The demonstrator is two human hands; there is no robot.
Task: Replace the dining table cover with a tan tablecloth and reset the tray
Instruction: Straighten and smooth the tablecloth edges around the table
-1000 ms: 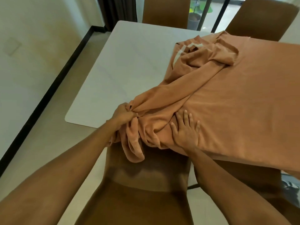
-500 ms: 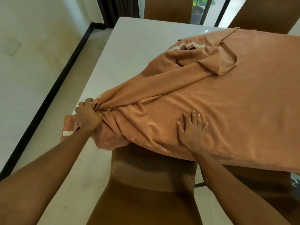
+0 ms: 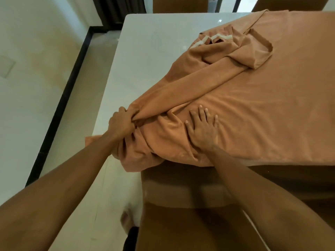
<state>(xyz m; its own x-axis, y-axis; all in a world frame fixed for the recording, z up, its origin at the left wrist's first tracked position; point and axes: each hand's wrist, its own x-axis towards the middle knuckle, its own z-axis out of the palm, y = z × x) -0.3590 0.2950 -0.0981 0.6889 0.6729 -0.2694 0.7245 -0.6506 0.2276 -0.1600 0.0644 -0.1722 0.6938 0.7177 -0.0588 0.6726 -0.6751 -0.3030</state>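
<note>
Head cam looks down on a white tabletop (image 3: pixel 154 51) that takes up the upper middle of the frame. The tan tablecloth (image 3: pixel 253 109) lies over the right side of it, pretty flat on the far right and all bunched up toward the centre. A folded-over flap with a strip of pale trim (image 3: pixel 213 39) sits in the upper right, and the white surface shows along the left.

The left hand (image 3: pixel 121 124) is just left of centre, its fingers (image 3: pixel 120 111) curled tight round a gathered twist of the cloth near the tabletop's lower left corner. Below that hand a lump of the fabric droops over the near edge, and a small corner of it pokes out left of the forearm.

The right hand (image 3: pixel 202 131) is just beside it to the right, lying flat on the cloth with fingers (image 3: pixel 201 113) straight and spread, palm pressing down close to the near edge.

A brown chair (image 3: pixel 181 205) fills the bottom centre, pushed up against the near edge under the hanging cloth. Two more chair backs (image 3: pixel 179 4) peek in along the top edge. A black baseboard strip (image 3: pixel 59 105) runs diagonally down the left side of the frame beside the pale floor.
</note>
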